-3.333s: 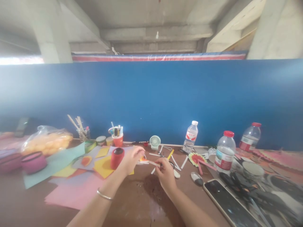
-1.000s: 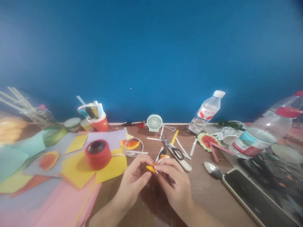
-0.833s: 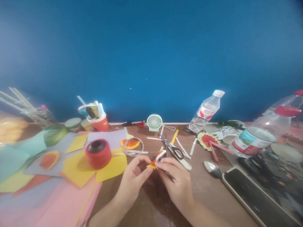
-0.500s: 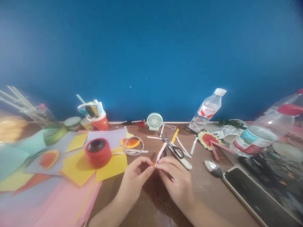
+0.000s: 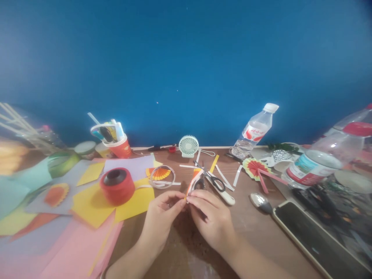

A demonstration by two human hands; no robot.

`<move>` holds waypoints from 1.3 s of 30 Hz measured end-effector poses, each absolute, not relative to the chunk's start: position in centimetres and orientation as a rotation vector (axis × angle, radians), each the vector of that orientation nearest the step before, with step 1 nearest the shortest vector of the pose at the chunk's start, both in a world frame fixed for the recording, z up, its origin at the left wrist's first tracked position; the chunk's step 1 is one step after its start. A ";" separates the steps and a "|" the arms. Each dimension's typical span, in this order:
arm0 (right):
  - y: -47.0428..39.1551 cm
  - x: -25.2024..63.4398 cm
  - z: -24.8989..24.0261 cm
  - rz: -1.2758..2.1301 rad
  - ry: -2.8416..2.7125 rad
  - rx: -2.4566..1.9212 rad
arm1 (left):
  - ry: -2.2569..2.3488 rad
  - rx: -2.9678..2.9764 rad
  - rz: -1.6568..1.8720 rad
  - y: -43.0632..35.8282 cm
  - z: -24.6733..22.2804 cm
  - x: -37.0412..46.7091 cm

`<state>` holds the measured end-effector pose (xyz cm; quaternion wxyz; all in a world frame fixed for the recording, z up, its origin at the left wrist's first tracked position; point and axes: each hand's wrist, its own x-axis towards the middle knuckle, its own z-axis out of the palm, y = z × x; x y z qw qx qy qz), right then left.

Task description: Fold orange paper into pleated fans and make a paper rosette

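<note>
Between my hands is a narrow folded orange paper piece [image 5: 196, 173] with a white edge, tilted up and away from me. My left hand [image 5: 162, 217] pinches its near end between thumb and fingertips. From the other side, my right hand [image 5: 213, 221] grips the same end, its fingertips close to the left ones. Just beyond lie black-handled scissors [image 5: 217, 184], over or against a long white handle [image 5: 228, 197]. White paper strips [image 5: 224, 178] and a yellow strip [image 5: 214, 163] are scattered around them. My fingers hide the paper's lower end.
Left are a red tape roll [image 5: 116, 190] on yellow sheets, a clear ring [image 5: 162, 186], an orange pleated fan [image 5: 158, 172] and a pen cup [image 5: 118, 147]. A mini fan [image 5: 188, 146] stands behind. Right are bottles [image 5: 254, 131], a paper rosette [image 5: 255, 169], a spoon [image 5: 260, 201] and a phone [image 5: 316, 232].
More of the paper's orange face shows now, beyond my fingertips. Both hands keep their pinch, and the whole view has shifted slightly.
</note>
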<state>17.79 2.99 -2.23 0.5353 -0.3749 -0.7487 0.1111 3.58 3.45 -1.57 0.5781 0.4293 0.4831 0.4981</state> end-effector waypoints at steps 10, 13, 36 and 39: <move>2.6 17.6 -1.7 0.328 -1.648 -0.974 | 1.175 0.942 1.167 3.4 -1.9 3.6; 2.5 17.5 -1.7 0.341 -1.625 -0.973 | 1.251 0.988 1.177 3.3 -1.8 3.5; 2.3 17.4 -1.0 0.424 -1.551 -0.962 | 1.391 1.214 1.248 2.5 -0.1 4.1; 2.3 17.3 -1.0 0.441 -1.546 -0.972 | 1.404 1.212 1.249 2.4 0.0 4.1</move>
